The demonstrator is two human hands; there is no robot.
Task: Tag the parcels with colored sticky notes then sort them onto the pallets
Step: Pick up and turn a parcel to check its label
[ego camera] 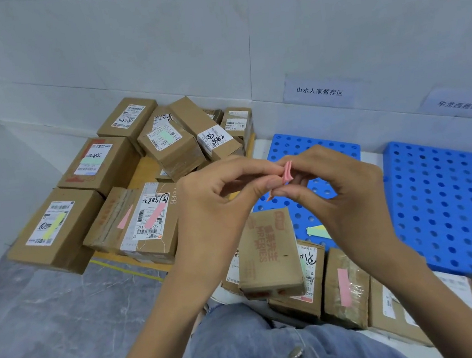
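Small pad of pink sticky notes [286,174] being pinched at centre
It is being gripped (light, flimsy, easily creased) by the left hand [225,197] from 9 o'clock and the right hand [339,193] from 3 o'clock; a free corner is judged best for peeling.

**A two-handed pinch**

On my feed, the left hand [216,198] and right hand [339,196] pinch a small pad of pink sticky notes [286,174] between their fingertips, above a brown parcel [269,251]. Tagged parcels [103,164] crowd the yellow pallet [144,170] at left. Blue pallets [449,198] lie at right.
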